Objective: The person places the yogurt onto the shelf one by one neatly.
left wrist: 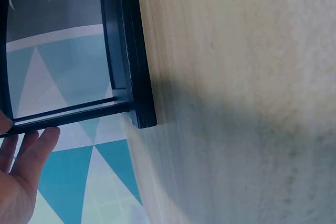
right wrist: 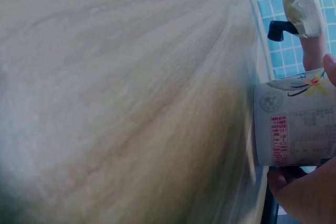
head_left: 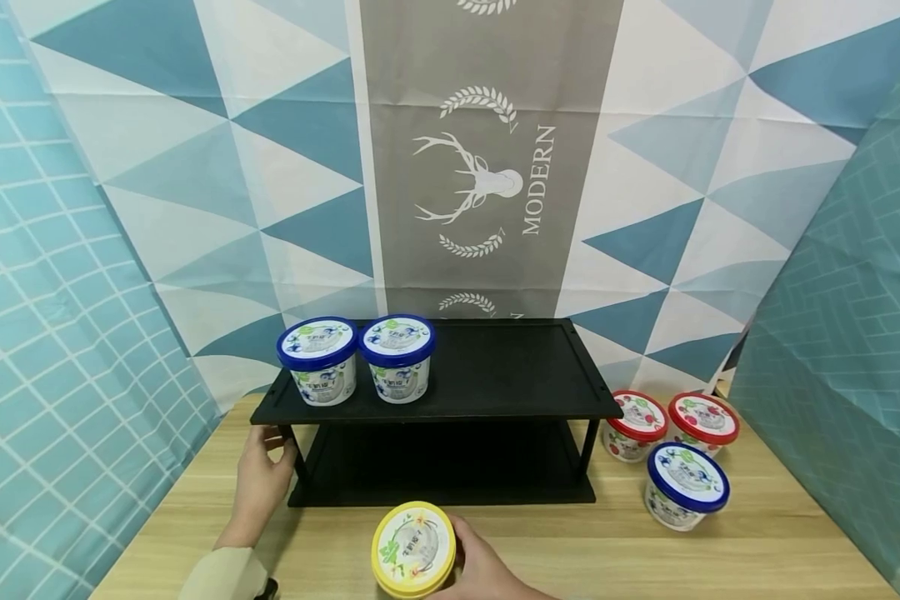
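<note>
My left hand (head_left: 265,473) is at the left front post of a black two-tier shelf (head_left: 510,371). In the left wrist view the post (left wrist: 79,115) lies between the thumb and the fingers (left wrist: 39,153). My right hand (head_left: 487,567) grips the side of a yellow-lidded paper tub (head_left: 414,548) in front of the shelf. The right wrist view shows this tub's printed white wall (right wrist: 299,124) between thumb and fingers; whether its base touches the table I cannot tell. Two blue-lidded tubs, one at the left (head_left: 318,358) and one beside it (head_left: 398,357), stand on the upper tier.
Right of the shelf, two red-lidded tubs, one nearer the shelf (head_left: 635,425) and one farther right (head_left: 703,421), stand behind a blue-lidded tub (head_left: 687,485). The wooden table (head_left: 787,558) meets patterned cloth walls (head_left: 487,167) at the back and sides.
</note>
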The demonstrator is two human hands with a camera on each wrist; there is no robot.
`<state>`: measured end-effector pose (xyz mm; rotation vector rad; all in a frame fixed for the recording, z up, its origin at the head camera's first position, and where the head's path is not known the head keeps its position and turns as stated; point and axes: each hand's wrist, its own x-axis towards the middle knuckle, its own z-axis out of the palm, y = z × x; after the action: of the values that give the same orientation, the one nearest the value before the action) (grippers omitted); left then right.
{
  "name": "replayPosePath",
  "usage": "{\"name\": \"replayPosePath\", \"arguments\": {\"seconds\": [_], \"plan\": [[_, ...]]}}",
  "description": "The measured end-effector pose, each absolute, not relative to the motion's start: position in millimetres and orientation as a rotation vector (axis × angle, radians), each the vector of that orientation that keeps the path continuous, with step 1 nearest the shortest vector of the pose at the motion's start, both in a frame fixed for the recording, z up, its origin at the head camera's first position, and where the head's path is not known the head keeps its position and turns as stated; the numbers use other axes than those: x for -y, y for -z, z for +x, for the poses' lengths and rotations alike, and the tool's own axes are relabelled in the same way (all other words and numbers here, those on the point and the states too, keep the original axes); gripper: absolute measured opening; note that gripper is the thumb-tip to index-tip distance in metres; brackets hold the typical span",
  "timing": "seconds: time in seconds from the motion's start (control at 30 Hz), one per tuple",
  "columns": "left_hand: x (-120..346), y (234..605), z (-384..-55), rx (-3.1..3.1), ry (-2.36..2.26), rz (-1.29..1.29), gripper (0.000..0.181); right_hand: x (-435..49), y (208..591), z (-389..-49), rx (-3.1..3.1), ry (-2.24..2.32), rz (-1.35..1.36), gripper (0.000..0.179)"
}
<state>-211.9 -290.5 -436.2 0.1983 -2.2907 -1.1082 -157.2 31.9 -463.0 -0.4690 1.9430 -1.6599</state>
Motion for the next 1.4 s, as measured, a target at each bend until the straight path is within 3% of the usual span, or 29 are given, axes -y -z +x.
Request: {"name": "replayPosePath", "arguments": {"seconds": [0.97,1.4], "plan": [[291.1,437.2,-212.5,2.301,1.108,0.204,0.036,-28.7,467.1,-159.1,-1.881,1.766,-0.458,0.088],[291.1,437.4,-211.7,2.282,1.112,0.198,0.036,-37.3,448.1,-159.7,-2.124,1.647,-0.513,0.087]]}}
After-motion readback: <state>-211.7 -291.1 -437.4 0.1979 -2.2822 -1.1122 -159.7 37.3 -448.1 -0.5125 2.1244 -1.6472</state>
